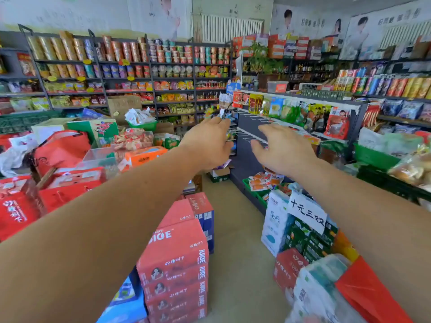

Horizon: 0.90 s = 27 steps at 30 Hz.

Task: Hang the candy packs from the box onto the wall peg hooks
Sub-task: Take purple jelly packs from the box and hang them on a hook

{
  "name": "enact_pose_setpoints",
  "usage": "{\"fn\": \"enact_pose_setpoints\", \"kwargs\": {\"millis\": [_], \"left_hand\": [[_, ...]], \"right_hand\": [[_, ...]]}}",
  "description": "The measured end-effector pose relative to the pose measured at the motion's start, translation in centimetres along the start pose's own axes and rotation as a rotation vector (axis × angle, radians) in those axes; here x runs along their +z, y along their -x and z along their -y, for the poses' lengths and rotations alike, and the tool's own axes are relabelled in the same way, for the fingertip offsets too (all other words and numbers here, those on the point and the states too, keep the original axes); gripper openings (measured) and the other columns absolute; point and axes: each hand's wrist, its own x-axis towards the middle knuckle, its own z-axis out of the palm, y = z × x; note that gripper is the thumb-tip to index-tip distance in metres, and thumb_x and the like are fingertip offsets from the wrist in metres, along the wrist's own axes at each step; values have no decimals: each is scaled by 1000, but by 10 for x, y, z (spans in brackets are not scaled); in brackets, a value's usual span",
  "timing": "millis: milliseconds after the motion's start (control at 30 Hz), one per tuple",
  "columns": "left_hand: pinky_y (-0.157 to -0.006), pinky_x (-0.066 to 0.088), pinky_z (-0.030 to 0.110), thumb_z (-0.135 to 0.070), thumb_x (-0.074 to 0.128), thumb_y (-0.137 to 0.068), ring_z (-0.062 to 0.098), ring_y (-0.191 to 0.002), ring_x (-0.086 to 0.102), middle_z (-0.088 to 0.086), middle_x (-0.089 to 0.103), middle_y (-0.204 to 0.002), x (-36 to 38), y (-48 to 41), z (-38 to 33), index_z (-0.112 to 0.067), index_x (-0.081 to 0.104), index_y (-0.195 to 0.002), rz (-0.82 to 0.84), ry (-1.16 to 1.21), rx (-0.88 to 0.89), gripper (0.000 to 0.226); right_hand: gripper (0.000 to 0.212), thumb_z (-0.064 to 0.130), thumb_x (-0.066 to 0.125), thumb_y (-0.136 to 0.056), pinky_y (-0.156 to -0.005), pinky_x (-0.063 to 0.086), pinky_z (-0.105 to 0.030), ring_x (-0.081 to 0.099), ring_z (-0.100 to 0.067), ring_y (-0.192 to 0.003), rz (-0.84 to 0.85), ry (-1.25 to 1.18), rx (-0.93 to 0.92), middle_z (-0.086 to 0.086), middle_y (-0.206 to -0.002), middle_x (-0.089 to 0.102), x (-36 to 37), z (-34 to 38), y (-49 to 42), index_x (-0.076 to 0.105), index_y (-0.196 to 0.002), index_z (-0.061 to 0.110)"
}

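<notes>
Your left hand (207, 143) pinches 1 candy pack (224, 113) at 9 o'clock of the peg hooks (250, 116), likely for threading; your right hand (284, 148) hovers released, ready to steady.

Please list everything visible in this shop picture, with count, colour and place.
candy pack: one, white and blue, pinched near the hooks
peg hooks: many, pale metal, on dark panel, centre
hanging snack packs: many, green, red, yellow, right of the bare hooks
juice cartons: a stack, red, floor, lower centre
handwritten sign: one, white, lower right
noodle cups: many, mixed colours, back shelves
left hand: pinches the candy pack
right hand: open, before the hooks
</notes>
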Motion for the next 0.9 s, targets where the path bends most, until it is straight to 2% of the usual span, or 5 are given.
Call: {"fn": "enact_pose_setpoints", "kwargs": {"millis": [100,167,433,600,900], "left_hand": [[-94,53,50,-36,55,-95,35,-123,54,12,55,-130,50,15,-10,-11,49,-138,49,62,-38,50],[-92,52,48,-31,56,-93,37,-119,57,13,58,-127,90,35,-17,-9,56,-130,97,97,-45,43],[-84,53,43,-29,53,-92,40,-107,61,16,63,-117,237,120,-26,-8,60,-112,399,243,-243,30],[-89,54,45,-28,54,-94,34,-113,61,12,62,-123,304,150,-2,-11,59,-126,515,304,-322,37],[-85,52,39,-20,53,-93,36,-110,61,14,64,-124,393,84,92,-12,60,-130,573,392,-364,39]], "right_hand": [[39,46,47,-102,-67,49,-37,63,-37,-89,98,-91,56,-4,-81,65,44,-19,17,64,-82,18],[44,45,50,-100,-62,43,-36,61,-37,-81,219,-103,118,-3,-67,55,77,-27,39,57,-69,13],[35,47,50,-97,-81,52,-38,67,-35,-102,564,-121,189,-7,-97,70,199,-48,129,68,-87,18],[40,45,52,-99,-92,56,-44,68,-35,-110,670,-214,276,-9,-116,76,259,-54,146,74,-113,14],[31,37,54,-101,-79,53,-42,68,-39,-99,726,-233,352,-13,-97,75,377,-55,57,73,-105,14]]}}
